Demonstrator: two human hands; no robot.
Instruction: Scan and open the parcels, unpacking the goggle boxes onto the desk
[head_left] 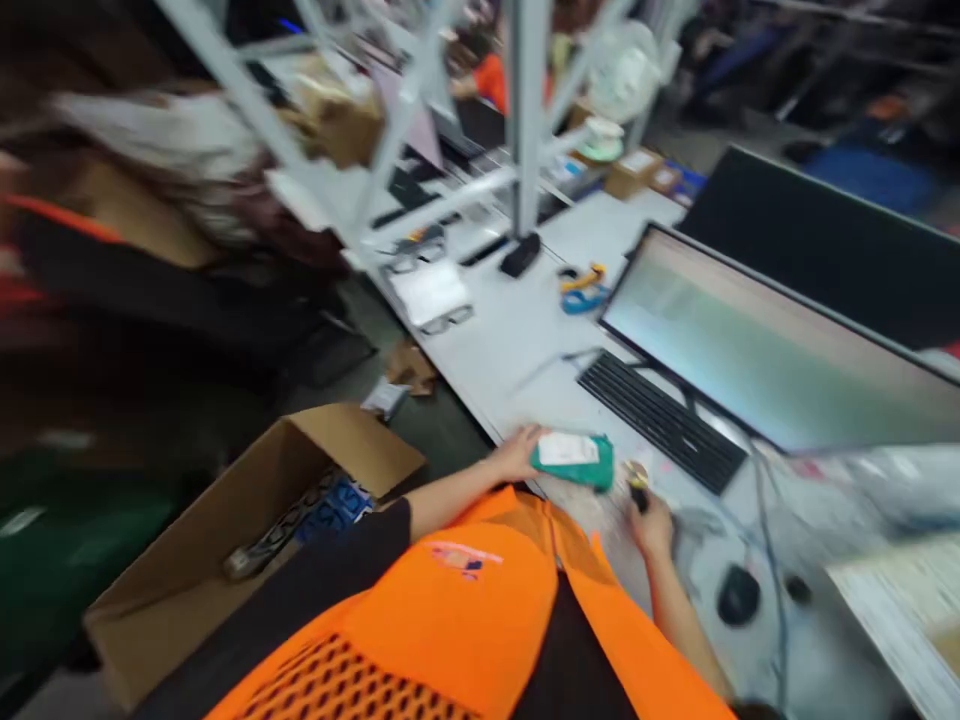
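- The white table (517, 330) runs away from me, with a monitor (780, 350) and black keyboard (660, 420) on it; an open cardboard box (225, 560) sits on the floor at my left.
- The green packet (574, 462), white label up, lies at the table's near edge, in front of the keyboard.
- My left hand (517, 452) grasps the packet's left end; so close to the edge, I judge a loose grip could drop it to the floor.
- My right hand (651, 520) is closed around a small dark tool (637, 492); blur hides what it is, and the label is unreadable.
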